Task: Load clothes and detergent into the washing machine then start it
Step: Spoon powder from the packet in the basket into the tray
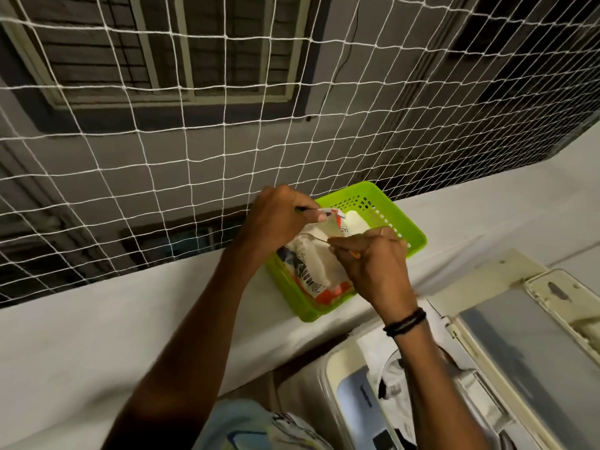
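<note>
We see a white net (162,125) stretched across the top and left of the view, w/ a grey building wall behind it. Below it runs a white ledge (81,336) that carries the things.

Moving right, the left hand (279,219) is up over the ledge, fingers pinched together on the top edge of a detergent bag (311,264) (white, w/ red and blue print). The bag lies in a lime-green basket (412,241), which sits on the ledge right against the net, slightly skewed. The bag's mouth looks pulled open between the two hands.

Next, the right hand (373,264) is closed on the other edge of the bag's mouth, approx. level w/ the basket's near rim; something thin and orange shows under its fingers, but we can't tell what it is. A black band (404,322) sits on that wrist.

Bottom centre, a bit of pale printed shirt (246,427) shows.

Farther right and lower, the washing machine (354,401) stands just below the ledge, its lid (519,345) raised. Inside the tub, clothes (394,384) are visible (white and dark fabric, partly hidden by the right forearm).
</note>
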### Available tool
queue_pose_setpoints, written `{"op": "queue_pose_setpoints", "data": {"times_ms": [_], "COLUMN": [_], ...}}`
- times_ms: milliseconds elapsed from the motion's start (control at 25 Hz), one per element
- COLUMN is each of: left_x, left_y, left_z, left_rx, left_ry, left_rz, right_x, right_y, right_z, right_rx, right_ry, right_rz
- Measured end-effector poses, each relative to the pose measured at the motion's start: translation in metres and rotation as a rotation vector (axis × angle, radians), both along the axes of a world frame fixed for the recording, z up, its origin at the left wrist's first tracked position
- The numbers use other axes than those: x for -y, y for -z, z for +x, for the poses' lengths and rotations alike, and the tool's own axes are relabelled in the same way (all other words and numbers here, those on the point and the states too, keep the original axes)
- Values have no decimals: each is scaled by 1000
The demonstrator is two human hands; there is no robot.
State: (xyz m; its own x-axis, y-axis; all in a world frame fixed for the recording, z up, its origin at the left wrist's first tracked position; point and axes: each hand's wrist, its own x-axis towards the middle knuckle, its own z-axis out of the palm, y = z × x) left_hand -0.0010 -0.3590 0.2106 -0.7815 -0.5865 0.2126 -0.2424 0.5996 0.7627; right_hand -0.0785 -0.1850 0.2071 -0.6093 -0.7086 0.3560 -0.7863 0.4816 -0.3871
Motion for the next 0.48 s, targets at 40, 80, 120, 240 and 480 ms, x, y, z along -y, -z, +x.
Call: {"op": "queue_pose_setpoints", "data": {"times_ms": [40, 80, 120, 240, 480], "left_x": [1, 2, 3, 0, -9], "left_y": [0, 2, 2, 6, 10], "left_z": [0, 1, 2, 4, 3], "left_rx": [1, 1, -3, -14, -12], "left_ry": [7, 15, 29, 52, 18], "left_rz": [2, 1, -2, 18, -17], "right_x": [-5, -15, -26, -32, -35], "right_y": [-3, -6, -10, -17, -25], "right_z": [1, 0, -4, -12, -26], "right_rx": [-15, -29, -44, -51, 297], "right_ry": [-35, -62, -64, 67, 168], "right_rz": [21, 37, 43, 72, 69]}}
